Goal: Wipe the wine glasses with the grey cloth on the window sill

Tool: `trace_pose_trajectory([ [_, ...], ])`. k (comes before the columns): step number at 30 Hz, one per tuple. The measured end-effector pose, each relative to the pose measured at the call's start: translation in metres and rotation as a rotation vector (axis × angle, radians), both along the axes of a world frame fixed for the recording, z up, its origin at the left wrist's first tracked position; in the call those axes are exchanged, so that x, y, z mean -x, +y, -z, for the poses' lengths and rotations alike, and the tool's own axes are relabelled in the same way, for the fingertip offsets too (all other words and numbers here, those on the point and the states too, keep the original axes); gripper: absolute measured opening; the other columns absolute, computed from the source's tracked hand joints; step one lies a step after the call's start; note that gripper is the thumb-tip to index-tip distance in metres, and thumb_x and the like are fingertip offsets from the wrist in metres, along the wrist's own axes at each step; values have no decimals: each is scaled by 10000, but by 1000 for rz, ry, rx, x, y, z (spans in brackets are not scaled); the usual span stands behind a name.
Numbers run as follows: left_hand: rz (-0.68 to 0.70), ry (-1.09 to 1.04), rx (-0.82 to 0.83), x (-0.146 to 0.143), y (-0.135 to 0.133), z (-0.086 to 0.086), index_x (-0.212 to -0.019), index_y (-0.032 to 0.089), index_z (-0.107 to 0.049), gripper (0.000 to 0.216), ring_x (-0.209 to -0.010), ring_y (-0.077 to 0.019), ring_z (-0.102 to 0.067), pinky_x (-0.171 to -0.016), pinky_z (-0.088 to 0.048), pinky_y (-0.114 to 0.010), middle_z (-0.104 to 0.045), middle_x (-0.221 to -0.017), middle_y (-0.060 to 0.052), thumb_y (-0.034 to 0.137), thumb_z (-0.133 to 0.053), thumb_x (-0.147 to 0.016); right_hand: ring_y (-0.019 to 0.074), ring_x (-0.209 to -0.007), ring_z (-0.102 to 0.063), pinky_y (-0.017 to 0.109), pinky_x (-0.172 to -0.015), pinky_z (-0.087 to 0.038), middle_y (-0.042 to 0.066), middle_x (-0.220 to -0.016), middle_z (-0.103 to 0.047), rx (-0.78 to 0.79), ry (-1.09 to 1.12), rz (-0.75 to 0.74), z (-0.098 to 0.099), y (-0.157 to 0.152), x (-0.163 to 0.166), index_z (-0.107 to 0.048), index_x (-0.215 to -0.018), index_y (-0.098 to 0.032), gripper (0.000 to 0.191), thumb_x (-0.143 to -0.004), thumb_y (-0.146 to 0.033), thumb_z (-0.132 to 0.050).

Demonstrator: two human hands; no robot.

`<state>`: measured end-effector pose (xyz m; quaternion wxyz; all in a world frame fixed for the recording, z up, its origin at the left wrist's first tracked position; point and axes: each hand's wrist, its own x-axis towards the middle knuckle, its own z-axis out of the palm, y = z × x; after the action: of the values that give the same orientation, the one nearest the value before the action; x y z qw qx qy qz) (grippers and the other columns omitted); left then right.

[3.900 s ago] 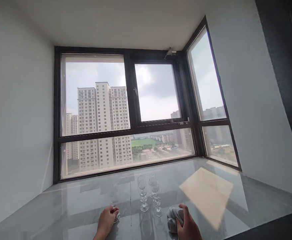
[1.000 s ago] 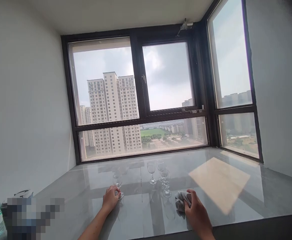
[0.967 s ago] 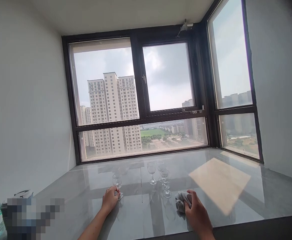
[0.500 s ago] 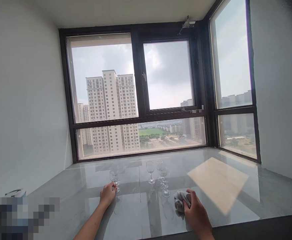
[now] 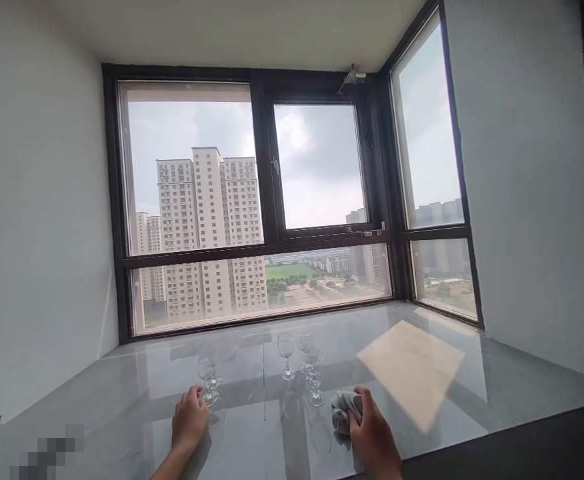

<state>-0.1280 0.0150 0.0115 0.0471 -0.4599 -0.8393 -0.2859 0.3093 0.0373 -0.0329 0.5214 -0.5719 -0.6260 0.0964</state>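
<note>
My left hand (image 5: 191, 417) is beside a small clear stemmed glass (image 5: 207, 367), its fingertips near the foot and loosely apart, with no grip on the stem to be seen. A second stemmed glass (image 5: 216, 381) stands partly hidden right behind that one. In my right hand (image 5: 373, 430) is a crumpled grey-white cloth (image 5: 343, 412), bunched between thumb and fingers just over the sill. Left of the cloth stands another upright stemmed glass (image 5: 315, 395), with one more glass (image 5: 304, 340) close behind it. A further glass (image 5: 285, 347) is slightly to their left.
The glossy grey sill (image 5: 242, 440) mirrors the windows and has a bright sunlit patch (image 5: 412, 373) at right. Dark window frames (image 5: 267, 250) enclose its back. White walls (image 5: 37, 200) rise at both sides. Blurred, pixelated items (image 5: 47, 453) sit at lower left.
My left hand has drawn back from the stem of the left glass, down and to the left. The right hand still grips the cloth. The whole view has shifted.
</note>
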Motion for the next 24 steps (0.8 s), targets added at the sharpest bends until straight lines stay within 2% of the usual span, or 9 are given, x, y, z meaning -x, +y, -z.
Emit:
trace_pose_trajectory([
  [2,62,23,-67,-17,-8,3,-1033,222,-644,251,-1108,-232,-646,-923,-465,-298,-714,-1138,-72,164,-431,-914,251,-955,-731,316,-746,-517,99,-1174,-728,4,21,-16,3,4,-1,-530,-1139,-268,293,-859,-313,-455],
  [5,341,23,-20,-59,-12,7,-907,245,-642,256,-1008,-219,-649,-883,-466,-297,-713,-1014,-59,188,-393,-928,245,-935,-741,295,-696,-512,94,-1191,-730,45,39,-36,4,8,-2,-544,-1132,-280,295,-843,-313,-497],
  [7,524,86,67,-94,-5,7,-968,246,-665,228,-1109,-226,-624,-974,-439,-303,-703,-1103,-71,186,-463,-882,247,-938,-742,295,-698,-513,90,-1184,-732,57,37,-27,3,8,-2,-545,-1123,-284,293,-831,-300,-520],
  [9,602,117,135,-130,10,4,-1133,248,-677,313,-1227,-246,-580,-1060,-407,-341,-671,-1260,-85,242,-493,-879,249,-973,-736,301,-744,-523,85,-1179,-734,47,37,-17,1,6,-1,-544,-1118,-287,301,-818,-275,-539],
  [13,559,124,208,-183,50,-3,-1435,241,-563,548,-1447,-302,-415,-1192,-302,-444,-473,-1563,-124,340,-513,-898,235,-1041,-725,298,-833,-534,79,-1176,-735,26,36,-15,-4,2,0,-537,-1122,-283,315,-812,-224,-537],
  [16,469,105,253,-203,75,-3,-1501,279,-502,613,-1473,-335,-383,-1188,-298,-510,-359,-1647,-113,340,-512,-891,239,-1063,-724,302,-853,-539,89,-1176,-739,15,28,-2,-4,3,1,-543,-1124,-272,326,-808,-193,-537],
  [20,455,117,272,-208,88,2,-1441,305,-576,558,-1455,-340,-401,-1187,-281,-546,-450,-1603,-73,374,-482,-896,244,-1059,-731,294,-842,-543,91,-1169,-743,16,11,15,-1,6,1,-558,-1117,-267,330,-803,-166,-552],
  [24,503,151,235,-199,78,3,-1385,323,-629,519,-1433,-340,-424,-1204,-240,-560,-557,-1521,-49,380,-482,-890,234,-1066,-725,292,-858,-532,98,-1174,-735,18,-5,1,-4,4,1,-547,-1136,-258,322,-834,-151,-510],
])
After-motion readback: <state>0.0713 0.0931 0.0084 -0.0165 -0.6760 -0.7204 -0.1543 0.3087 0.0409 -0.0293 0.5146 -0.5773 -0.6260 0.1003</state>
